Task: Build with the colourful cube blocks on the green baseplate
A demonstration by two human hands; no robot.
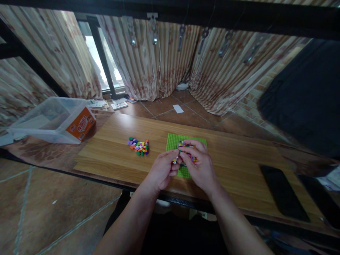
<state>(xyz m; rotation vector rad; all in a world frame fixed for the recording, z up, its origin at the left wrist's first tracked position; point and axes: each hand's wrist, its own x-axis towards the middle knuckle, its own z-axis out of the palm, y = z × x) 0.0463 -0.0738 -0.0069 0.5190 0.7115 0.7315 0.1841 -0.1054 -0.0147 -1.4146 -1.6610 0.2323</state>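
My left hand [165, 168] and my right hand [199, 163] meet over the front half of a green studded baseplate [172, 139]. Both are closed, fingertips almost touching. A small green toy brick [180, 151] shows between the fingertips, and the right thumb and fingers pinch it. White and yellow bits [174, 162] peek out at the left hand's fingers; their exact shape is too small to make out. Colourful bricks [191, 156] sit on the baseplate, partly hidden beneath my right hand. To the left lies a loose pile of multicoloured bricks [139, 146] on the wooden board.
The wooden board [106, 156] lies across the table. A clear plastic bin [50, 120] with an orange label stands at the far left. A black phone-like slab [283, 191] lies at the right. A dark bar with hanging metal hooks [204, 35] crosses overhead.
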